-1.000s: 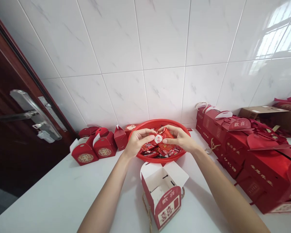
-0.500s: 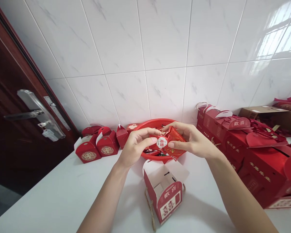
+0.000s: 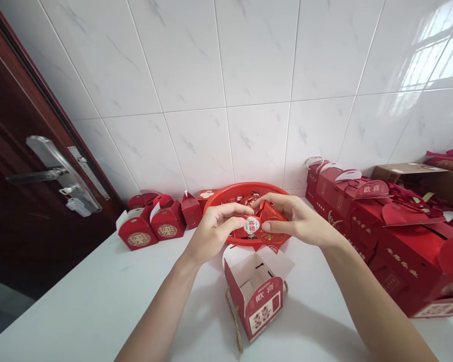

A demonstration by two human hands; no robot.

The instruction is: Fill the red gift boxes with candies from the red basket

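My left hand (image 3: 214, 232) pinches a small red packet with a round white label (image 3: 251, 225) between thumb and fingers. My right hand (image 3: 300, 221) grips a larger, shiny red wrapper (image 3: 272, 215) on the right, and its thumb also reaches the label's edge. Whether the two red pieces are joined I cannot tell. Both hands are held over a red plastic basket (image 3: 230, 190) of small wrapped sweets, partly hidden by the hands. In front of it, between my forearms, a red gift box (image 3: 262, 314) stands with its white-lined flaps open and rope handles hanging down.
Several small red boxes (image 3: 138, 234) stand at the left by the wall. Large red gift boxes (image 3: 396, 246) crowd the right side, with a brown carton (image 3: 411, 173) behind them. A dark door with a metal handle (image 3: 62, 173) is at the left of the white table (image 3: 109, 291).
The label between my hands has turned slightly, and its printing now reads more upright. My hands otherwise keep nearly the same place and hold; the open box has not moved.
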